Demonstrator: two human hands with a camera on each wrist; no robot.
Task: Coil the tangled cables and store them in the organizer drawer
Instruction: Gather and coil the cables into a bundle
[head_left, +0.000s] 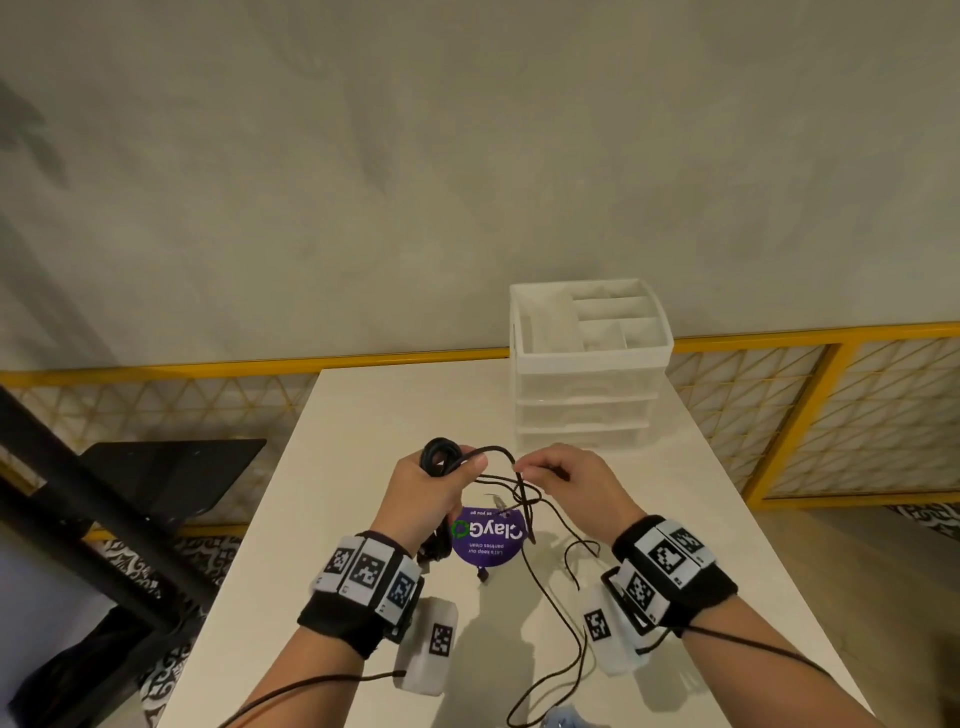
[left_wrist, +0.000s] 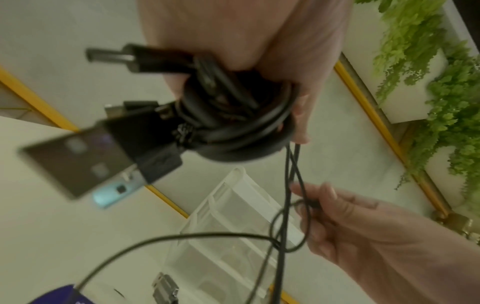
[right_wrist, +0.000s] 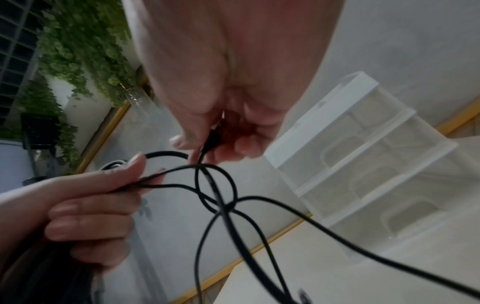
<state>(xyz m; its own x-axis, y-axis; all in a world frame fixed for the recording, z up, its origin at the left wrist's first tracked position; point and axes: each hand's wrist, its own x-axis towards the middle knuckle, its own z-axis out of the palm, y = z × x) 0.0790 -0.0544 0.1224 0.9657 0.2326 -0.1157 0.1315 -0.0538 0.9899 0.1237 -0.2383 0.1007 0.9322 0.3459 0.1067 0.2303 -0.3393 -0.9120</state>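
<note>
My left hand (head_left: 436, 483) grips a thick coil of black cable (head_left: 440, 454) above the white table (head_left: 363, 415); in the left wrist view the coiled bundle (left_wrist: 233, 123) shows USB plugs (left_wrist: 78, 158) sticking out. My right hand (head_left: 550, 473) pinches a thin black cable (right_wrist: 210, 142) near its end. Between the hands this thin cable (head_left: 524, 499) forms a loose knot (right_wrist: 223, 203), and its slack (head_left: 561, 623) trails down over the table. The white plastic organizer (head_left: 587, 364) with three closed drawers stands at the table's far right.
A purple round sticker (head_left: 488, 535) lies on the table under the hands. A blue object (head_left: 566, 717) peeks in at the near edge. A black stand (head_left: 156, 483) sits left of the table. A yellow railing (head_left: 779, 332) runs behind.
</note>
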